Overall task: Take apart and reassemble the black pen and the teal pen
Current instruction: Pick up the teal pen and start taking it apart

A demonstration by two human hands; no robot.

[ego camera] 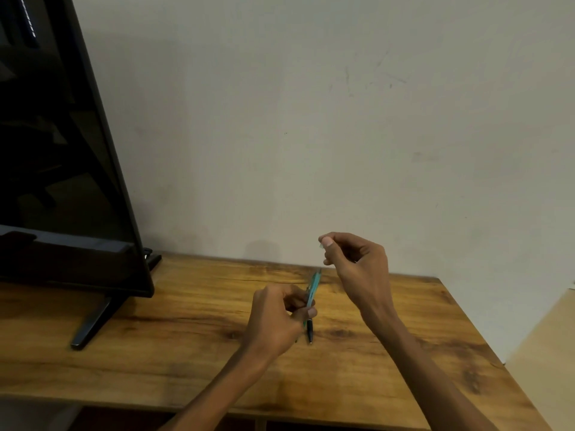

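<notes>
Teal pen [313,287] stood tilted above the table [186,337], gripped by the left hand [277,318]; black pen [310,331] lay beneath. Right hand [357,259] pinched something small, perhaps a cap.

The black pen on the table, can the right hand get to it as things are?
Probably yes. The black pen lies in the open on the table beside the left hand; the right hand is raised above it, pinching something small, so its fingers are busy.
</notes>
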